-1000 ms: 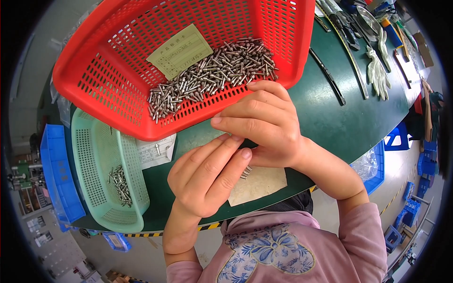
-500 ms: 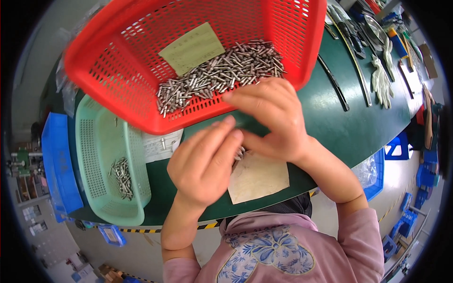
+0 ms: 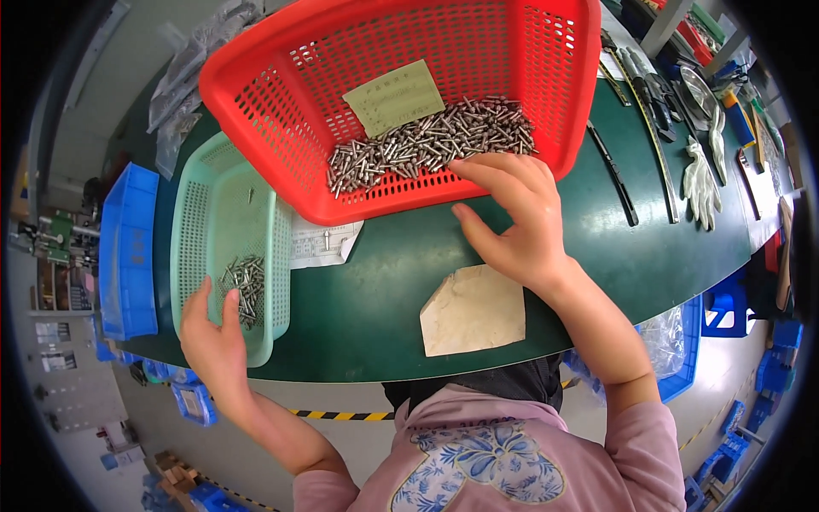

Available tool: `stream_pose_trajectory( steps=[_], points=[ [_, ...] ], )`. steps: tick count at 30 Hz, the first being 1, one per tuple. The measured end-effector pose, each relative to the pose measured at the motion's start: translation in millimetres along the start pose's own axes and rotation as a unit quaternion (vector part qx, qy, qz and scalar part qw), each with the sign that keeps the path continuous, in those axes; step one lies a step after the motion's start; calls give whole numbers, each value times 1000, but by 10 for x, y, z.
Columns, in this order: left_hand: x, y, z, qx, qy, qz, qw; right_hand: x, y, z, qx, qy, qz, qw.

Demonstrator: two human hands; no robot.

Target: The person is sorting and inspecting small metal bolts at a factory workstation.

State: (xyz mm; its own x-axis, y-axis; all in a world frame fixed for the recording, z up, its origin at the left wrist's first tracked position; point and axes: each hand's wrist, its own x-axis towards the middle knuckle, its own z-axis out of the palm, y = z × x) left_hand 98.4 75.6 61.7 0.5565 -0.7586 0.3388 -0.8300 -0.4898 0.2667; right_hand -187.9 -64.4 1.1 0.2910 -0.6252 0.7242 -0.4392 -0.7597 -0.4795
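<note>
My left hand [image 3: 213, 341] is over the front end of the light green basket [image 3: 280, 256], its thumb and fingers apart and nothing visible between them. Its fingertips are beside a small heap of metal pins [image 3: 246, 286] in that basket. My right hand [image 3: 519, 218] is by the front rim of the tilted red basket [image 3: 320, 209], thumb spread away from the fingers, holding nothing I can see. The index fingertip overlaps the rim in view; whether it touches is unclear. A large pile of similar metal pins [image 3: 426, 141] lies in the red basket below a yellowish handwritten paper [image 3: 394, 96].
A worn cardboard piece [image 3: 474, 309] lies near the green table's [image 3: 375, 337] front edge. A printed sheet [image 3: 320, 243] with one pin on it is partly under the red basket. A blue bin [image 3: 128, 256] stands far left; white gloves [image 3: 701, 183] and long tools [image 3: 612, 175] lie right.
My hands have parted. The left moved left and down from the middle to the green basket; the right stayed near the red basket. Pins seen between the hands before no longer show there.
</note>
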Motion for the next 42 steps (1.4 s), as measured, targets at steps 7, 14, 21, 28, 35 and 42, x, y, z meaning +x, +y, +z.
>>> stream_pose_trajectory(
  steps=[7,14,21,28,35,42],
  points=[
    [31,1016,461,-123,41,331,935,-32,106,58,-16,14,14,1000],
    [351,1385,1063,-81,-10,350,933,92,63,33,-28,29,4,999],
    [441,1284,1136,-106,-54,469,875,-38,53,142,4,5,21,1000],
    [502,1381,1110,-104,-63,538,834,-100,26,119,9,27,26,999],
    [630,1277,1062,-48,-71,597,798,-24,-38,243,46,34,14,998],
    [773,1393,1143,1,-70,674,735,-31,-14,267,46,48,13,998]
  ],
)
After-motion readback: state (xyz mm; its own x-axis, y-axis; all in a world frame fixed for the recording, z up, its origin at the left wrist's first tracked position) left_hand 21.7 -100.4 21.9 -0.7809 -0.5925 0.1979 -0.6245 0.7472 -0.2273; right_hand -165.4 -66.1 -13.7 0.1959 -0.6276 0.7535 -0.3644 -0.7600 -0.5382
